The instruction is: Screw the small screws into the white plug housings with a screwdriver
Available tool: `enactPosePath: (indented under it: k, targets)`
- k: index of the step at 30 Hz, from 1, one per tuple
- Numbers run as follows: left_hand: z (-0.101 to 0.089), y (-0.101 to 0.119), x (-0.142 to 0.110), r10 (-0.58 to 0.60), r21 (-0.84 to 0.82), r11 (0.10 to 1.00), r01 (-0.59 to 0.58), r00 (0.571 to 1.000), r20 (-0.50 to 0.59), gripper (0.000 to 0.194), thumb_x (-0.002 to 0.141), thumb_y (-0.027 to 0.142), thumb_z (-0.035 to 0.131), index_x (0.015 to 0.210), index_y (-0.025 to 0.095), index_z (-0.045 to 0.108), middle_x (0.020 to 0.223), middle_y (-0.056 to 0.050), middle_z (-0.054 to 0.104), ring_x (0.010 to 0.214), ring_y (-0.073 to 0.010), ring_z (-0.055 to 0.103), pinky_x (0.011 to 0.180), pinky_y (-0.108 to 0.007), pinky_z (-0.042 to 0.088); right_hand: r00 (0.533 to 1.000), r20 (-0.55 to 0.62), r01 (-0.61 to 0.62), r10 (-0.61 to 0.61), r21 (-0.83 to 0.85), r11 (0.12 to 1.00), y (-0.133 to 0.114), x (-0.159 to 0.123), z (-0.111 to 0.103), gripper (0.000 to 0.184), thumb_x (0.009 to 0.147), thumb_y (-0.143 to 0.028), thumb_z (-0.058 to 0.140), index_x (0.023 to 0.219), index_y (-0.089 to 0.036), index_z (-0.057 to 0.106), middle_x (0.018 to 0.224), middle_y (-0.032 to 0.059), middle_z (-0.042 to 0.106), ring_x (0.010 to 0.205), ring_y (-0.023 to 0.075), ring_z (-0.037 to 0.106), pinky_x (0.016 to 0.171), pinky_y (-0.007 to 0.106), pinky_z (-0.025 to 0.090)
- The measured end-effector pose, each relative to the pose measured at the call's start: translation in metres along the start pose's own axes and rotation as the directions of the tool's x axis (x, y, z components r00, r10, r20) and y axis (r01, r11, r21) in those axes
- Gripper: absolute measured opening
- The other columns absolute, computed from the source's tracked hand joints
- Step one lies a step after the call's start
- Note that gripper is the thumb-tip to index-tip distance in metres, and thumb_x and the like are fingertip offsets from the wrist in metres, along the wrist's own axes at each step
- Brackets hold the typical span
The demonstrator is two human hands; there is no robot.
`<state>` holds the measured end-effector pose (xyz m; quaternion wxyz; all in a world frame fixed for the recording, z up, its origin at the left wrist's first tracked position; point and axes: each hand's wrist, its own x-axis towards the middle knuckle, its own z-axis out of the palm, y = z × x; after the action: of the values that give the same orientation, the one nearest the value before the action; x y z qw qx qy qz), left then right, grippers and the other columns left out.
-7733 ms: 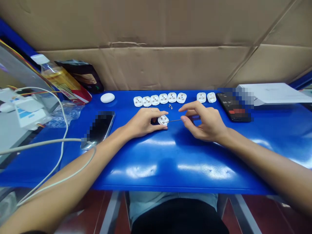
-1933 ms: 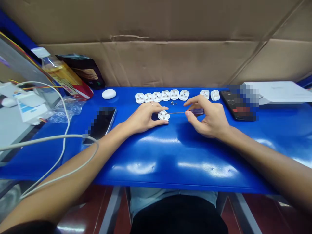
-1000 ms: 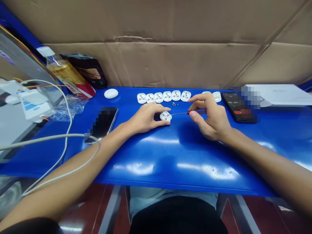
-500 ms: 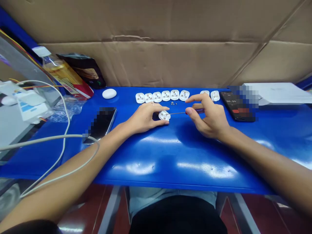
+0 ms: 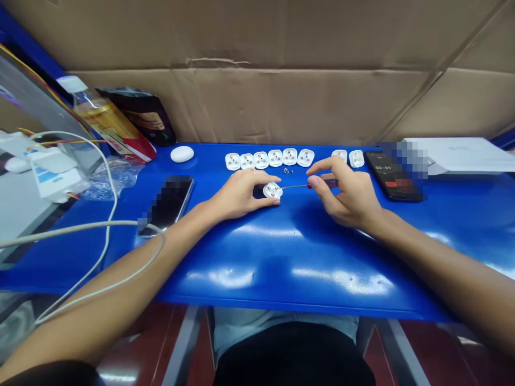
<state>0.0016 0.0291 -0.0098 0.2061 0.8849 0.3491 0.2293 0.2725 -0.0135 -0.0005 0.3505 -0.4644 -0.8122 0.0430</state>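
Between the thumb and fingers of my left hand (image 5: 243, 194) is a small white plastic plug housing (image 5: 273, 191) with metal screws or terminals inside. My right hand (image 5: 348, 190) grips a screwdriver (image 5: 295, 186) by its handle, which is mostly hidden behind the fingers. The thin shaft lies nearly level, pointing left, and its tip meets the housing. Behind my hands stands a row of similar white housings (image 5: 275, 157), several in number, with their metal parts showing. Two more white pieces (image 5: 356, 158) sit to the right of the row. Several tiny screws (image 5: 286, 170) lie in front of the row.
On the blue table (image 5: 241, 268), a phone (image 5: 169, 206) lies by my left forearm and another phone (image 5: 392, 177) at right, beside a white box (image 5: 462, 155). A white cable (image 5: 108, 225) crosses my left arm. A bottle (image 5: 112, 126) and a white oval object (image 5: 182, 154) are at back left.
The whole view has shifted very slightly. Both hands keep their hold, with the screwdriver tip still at the white housing.
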Motion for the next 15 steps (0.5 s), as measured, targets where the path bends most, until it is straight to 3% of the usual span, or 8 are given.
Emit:
enactPosePath:
  k: [4,7,12,15]
  targets:
    - [0.0013,-0.0025,-0.0008,0.042,-0.011,0.999,-0.042,0.999,-0.025,0.049,0.092,0.044,0.083,0.132,0.017,0.077,0.119,-0.01,0.081,0.104,-0.0277,0.076,0.096,-0.039,0.056,0.999,0.004,0.049,-0.049,0.063,0.997,0.0006,-0.0003,-0.0004,0.027,0.099,-0.028,0.062,0.126,-0.023,0.059,0.105,0.0079,0.078,0.085,0.0258,0.079,0.074,0.04,0.064]
    - [0.0025,-0.0045,-0.0012,0.067,-0.008,0.998,-0.067,0.997,-0.046,0.048,0.09,0.04,0.085,0.132,0.019,0.077,0.117,-0.009,0.081,0.104,-0.0268,0.076,0.096,-0.039,0.057,1.0,-0.012,0.029,-0.029,0.023,0.999,0.0011,-0.0002,0.0001,0.019,0.1,-0.031,0.063,0.117,-0.024,0.063,0.106,0.0083,0.078,0.081,0.0257,0.079,0.068,0.038,0.063]
    - [0.0032,-0.0049,-0.0012,0.096,0.013,0.995,-0.095,0.994,-0.06,0.044,0.09,0.038,0.085,0.129,0.019,0.078,0.115,-0.009,0.08,0.102,-0.0256,0.075,0.097,-0.038,0.057,0.999,-0.023,0.051,-0.05,0.046,0.998,0.0009,0.0006,-0.0004,0.018,0.098,-0.03,0.064,0.115,-0.025,0.063,0.098,0.0068,0.078,0.082,0.0252,0.078,0.071,0.038,0.063]
    - [0.003,-0.0041,-0.0014,0.106,0.021,0.994,-0.105,0.992,-0.062,0.043,0.092,0.038,0.083,0.129,0.017,0.078,0.114,-0.009,0.08,0.101,-0.025,0.075,0.095,-0.037,0.057,0.999,-0.009,0.05,-0.05,0.035,0.998,0.0017,0.0006,-0.0003,0.008,0.098,-0.031,0.064,0.103,-0.025,0.064,0.088,0.0048,0.076,0.072,0.0227,0.076,0.064,0.035,0.06]
